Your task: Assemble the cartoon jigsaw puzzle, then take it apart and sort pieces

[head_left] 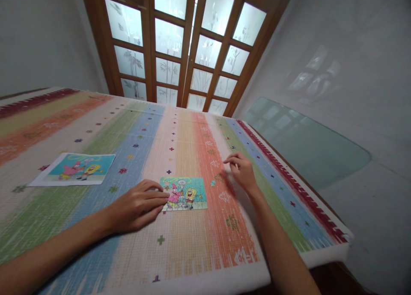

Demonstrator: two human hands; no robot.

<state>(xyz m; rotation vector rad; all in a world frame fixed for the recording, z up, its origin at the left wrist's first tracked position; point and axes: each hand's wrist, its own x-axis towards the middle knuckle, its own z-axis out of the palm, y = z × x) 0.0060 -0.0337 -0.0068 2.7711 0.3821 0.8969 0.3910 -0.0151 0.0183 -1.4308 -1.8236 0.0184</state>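
Note:
A small jigsaw puzzle [189, 192] with cartoon figures on a teal ground lies flat on the striped tablecloth. My left hand [143, 204] rests at its left edge, palm down, fingers stretched out and fingertips on the pieces. Near the puzzle's upper left corner, pale cloth seems to show through a gap. One loose teal puzzle piece [212, 183] lies just right of the puzzle. Beyond and to the right of that piece is my right hand [241, 170], index finger extended and the other fingers bent. Nothing shows in its fingers.
A printed picture sheet [80, 170] with matching cartoon figures lies at the left. The tablecloth [138, 260] has coloured stripes, and its front edge hangs near me. Wooden glass-paned doors [167, 38] stand behind the table; a pale wall [353, 72] is at the right.

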